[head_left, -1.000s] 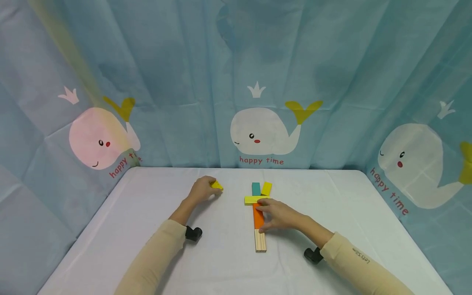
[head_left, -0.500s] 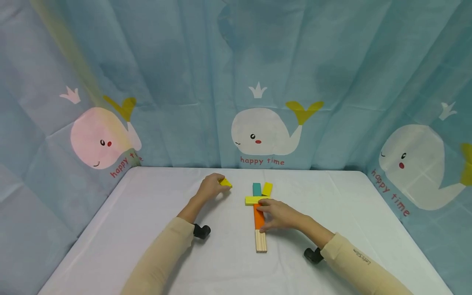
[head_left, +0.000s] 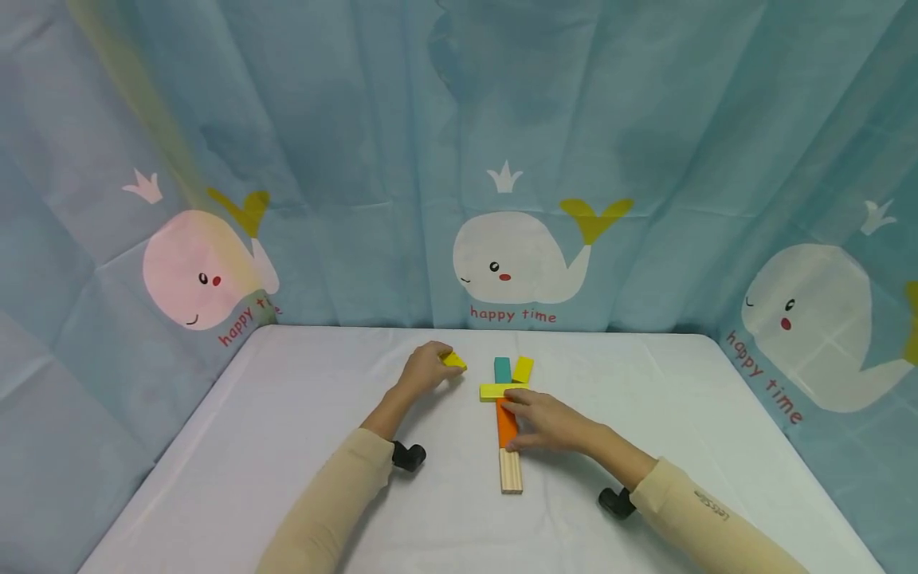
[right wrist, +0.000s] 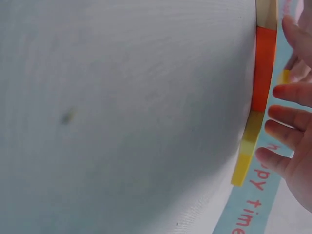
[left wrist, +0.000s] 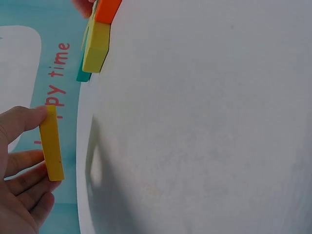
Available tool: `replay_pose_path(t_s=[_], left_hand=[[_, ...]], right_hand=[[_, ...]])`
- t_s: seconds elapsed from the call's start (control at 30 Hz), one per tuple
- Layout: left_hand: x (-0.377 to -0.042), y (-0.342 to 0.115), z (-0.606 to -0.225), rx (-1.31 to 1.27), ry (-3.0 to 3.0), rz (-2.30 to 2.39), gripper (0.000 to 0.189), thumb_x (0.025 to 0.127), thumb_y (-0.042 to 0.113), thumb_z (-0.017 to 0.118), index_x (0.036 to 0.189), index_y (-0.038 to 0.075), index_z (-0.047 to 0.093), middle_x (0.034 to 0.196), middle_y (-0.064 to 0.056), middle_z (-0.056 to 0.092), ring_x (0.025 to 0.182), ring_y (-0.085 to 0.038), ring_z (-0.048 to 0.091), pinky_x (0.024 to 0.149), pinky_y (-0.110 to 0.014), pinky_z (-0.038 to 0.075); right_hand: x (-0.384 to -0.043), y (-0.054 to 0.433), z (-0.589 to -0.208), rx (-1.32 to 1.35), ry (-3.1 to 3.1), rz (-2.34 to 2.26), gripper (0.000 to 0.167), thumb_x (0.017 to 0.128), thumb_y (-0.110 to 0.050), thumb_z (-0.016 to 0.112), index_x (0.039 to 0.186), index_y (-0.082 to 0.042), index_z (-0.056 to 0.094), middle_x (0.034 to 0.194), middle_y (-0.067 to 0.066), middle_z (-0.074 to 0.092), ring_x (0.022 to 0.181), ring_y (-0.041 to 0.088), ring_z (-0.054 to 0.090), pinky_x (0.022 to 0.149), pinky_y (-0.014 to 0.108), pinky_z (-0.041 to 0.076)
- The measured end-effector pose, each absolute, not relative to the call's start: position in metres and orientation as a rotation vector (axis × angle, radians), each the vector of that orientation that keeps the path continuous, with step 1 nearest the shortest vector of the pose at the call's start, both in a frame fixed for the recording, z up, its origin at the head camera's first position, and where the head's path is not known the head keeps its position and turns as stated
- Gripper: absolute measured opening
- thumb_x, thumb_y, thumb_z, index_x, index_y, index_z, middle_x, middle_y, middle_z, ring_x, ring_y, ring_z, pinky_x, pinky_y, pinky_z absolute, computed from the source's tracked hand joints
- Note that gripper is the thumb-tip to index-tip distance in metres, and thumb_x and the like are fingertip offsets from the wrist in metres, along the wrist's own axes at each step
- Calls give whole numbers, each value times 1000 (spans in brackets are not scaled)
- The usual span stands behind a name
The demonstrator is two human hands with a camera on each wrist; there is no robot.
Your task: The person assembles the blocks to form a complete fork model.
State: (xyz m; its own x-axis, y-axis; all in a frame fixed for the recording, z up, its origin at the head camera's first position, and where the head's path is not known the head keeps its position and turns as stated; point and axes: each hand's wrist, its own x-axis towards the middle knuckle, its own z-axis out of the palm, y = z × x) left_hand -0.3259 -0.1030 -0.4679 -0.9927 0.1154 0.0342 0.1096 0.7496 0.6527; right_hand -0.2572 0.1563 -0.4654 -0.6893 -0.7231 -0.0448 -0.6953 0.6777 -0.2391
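Observation:
A small yellow block (left wrist: 52, 146) is pinched between the thumb and fingers of my left hand (head_left: 425, 368), raised above the table left of the arrangement. My right hand (head_left: 552, 421) hovers with spread fingers over the right side of an orange block (head_left: 506, 422) and a light yellow crosswise block (head_left: 491, 391). In the right wrist view its fingers look apart from the blocks. Beyond the crosswise block lie a teal block (head_left: 503, 370) and a slanted yellow block (head_left: 523, 369). A plain wooden block (head_left: 511, 472) extends the row toward me.
The blocks lie flat on a white-covered table (head_left: 645, 383). A blue curtain (head_left: 373, 159) with whale prints hangs behind its far edge. A black wrist camera (head_left: 409, 457) sits by the left cuff, another black camera (head_left: 617, 503) by the right.
My left hand has moved right with the yellow block, closer to the arrangement. The right hand stays at nearly the same place over the blocks.

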Motion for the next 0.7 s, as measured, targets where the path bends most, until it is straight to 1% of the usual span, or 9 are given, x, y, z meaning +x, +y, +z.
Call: replay_pose_path(t_s=[0.2, 0.43, 0.7], left_hand=[[-328, -95, -469, 222, 2935, 1052, 54, 84, 28, 76, 127, 0, 62, 128, -14, 63, 112, -27, 58, 101, -42, 47], [-330, -88, -470, 197, 2908, 1024, 54, 84, 29, 76, 128, 1, 62, 129, -13, 63, 111, -26, 57, 102, -41, 46], [-333, -82, -473, 189, 2890, 1004, 55, 85, 31, 76, 129, 1, 62, 128, -13, 63, 108, -26, 57, 103, -41, 46]], right_hand=[[-256, 156, -464, -1185, 2749, -307, 81, 85, -56, 66, 143, -2, 48, 150, 15, 44, 136, 32, 45, 110, 47, 40], [-254, 155, -464, -1092, 2732, -297, 85, 83, -59, 67, 146, -7, 44, 155, 12, 39, 140, 30, 41, 112, 46, 38], [-254, 154, -466, -1099, 2735, -272, 85, 82, -59, 68, 146, -7, 45, 154, 12, 39, 140, 30, 41, 112, 45, 39]])
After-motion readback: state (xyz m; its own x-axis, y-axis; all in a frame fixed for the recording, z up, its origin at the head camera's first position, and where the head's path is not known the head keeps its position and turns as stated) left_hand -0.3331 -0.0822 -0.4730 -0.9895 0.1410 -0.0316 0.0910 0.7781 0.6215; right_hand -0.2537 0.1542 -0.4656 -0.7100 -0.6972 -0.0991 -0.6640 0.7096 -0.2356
